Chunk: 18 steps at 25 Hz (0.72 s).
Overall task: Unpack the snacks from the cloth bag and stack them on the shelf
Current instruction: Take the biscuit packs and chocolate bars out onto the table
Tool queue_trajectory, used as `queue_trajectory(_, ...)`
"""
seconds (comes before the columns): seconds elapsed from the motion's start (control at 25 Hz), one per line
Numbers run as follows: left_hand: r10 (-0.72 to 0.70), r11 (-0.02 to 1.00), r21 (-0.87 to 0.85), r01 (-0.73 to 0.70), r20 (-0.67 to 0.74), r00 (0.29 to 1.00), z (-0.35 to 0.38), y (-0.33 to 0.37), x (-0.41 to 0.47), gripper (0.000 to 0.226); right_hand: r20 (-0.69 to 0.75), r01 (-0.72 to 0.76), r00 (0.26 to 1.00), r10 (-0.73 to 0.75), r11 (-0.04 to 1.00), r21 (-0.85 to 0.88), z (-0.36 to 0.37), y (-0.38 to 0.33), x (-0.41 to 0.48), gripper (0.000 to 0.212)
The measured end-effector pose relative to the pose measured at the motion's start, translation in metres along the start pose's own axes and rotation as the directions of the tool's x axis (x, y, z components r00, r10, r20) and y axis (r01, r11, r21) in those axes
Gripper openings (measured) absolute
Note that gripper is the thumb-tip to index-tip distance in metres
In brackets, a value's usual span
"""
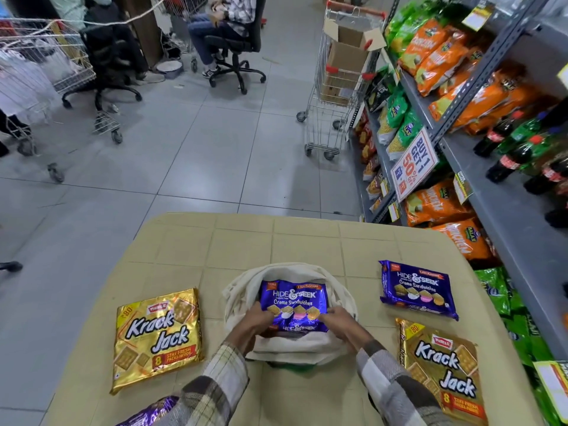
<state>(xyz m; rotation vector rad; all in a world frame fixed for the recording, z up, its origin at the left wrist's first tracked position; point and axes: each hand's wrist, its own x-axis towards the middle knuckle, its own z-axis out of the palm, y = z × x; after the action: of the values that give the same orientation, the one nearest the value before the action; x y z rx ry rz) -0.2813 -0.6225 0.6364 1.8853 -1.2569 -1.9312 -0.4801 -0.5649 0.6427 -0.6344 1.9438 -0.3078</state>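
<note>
Table (184, 250): both hands' grips, left (252, 325) and right (344, 327), clamp purple packet (293, 302) lying crosswise in bag (242, 290).

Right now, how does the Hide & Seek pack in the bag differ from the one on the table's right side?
The pack in the bag sits in the open cloth bag, gripped at its near edge by the left hand and right hand. The pack on the table lies flat on the tabletop, untouched and turned slightly askew. Both are purple Hide & Seek Creme Sandwiches, face up.
</note>
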Motion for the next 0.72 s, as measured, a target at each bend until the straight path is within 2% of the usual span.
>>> queue_trajectory(0.08, 0.003, 0.997, -0.077, -0.005, -0.033, 0.999, -0.002, 0.002, -0.003, 0.016, -0.006, -0.006, 1.0, 0.006, 0.998, 0.057, -0.006, 0.0, -0.002, 0.011)
queue_trajectory(0.16, -0.022, 0.982, -0.189, 0.004, -0.09, 0.996, -0.002, 0.004, -0.006, 0.017, -0.052, 0.006, 0.999, 0.004, 0.981, 0.193, -0.011, -0.001, -0.001, 0.021)
queue_trajectory(0.24, -0.07, 0.958, -0.283, 0.044, -0.084, 0.994, 0.0, 0.006, -0.01, 0.017, -0.105, 0.012, 0.994, 0.015, 0.968, 0.252, -0.018, -0.007, -0.002, 0.029)
queue_trajectory(0.36, -0.11, 0.934, -0.349, 0.077, -0.075, 0.991, 0.001, 0.003, -0.017, 0.02, 0.041, -0.076, 0.997, 0.068, 0.969, 0.235, -0.023, -0.013, -0.011, 0.034)
queue_trajectory(0.48, -0.088, 0.927, -0.372, 0.059, -0.061, 0.994, -0.002, -0.007, -0.023, 0.023, 0.159, -0.15, 0.981, 0.113, 0.957, 0.247, -0.022, -0.008, -0.021, 0.036)
queue_trajectory(0.64, -0.073, 0.882, -0.467, 0.065, 0.001, 0.997, -0.003, -0.015, -0.041, 0.018, 0.134, -0.095, 0.989, 0.062, 0.962, 0.255, -0.029, 0.003, -0.031, 0.037)
queue_trajectory(0.72, -0.059, 0.893, -0.448, 0.05, -0.005, 0.998, -0.004, -0.018, -0.05, 0.017, 0.13, -0.039, 0.992, 0.0, 0.954, 0.296, -0.037, 0.01, -0.036, 0.033)
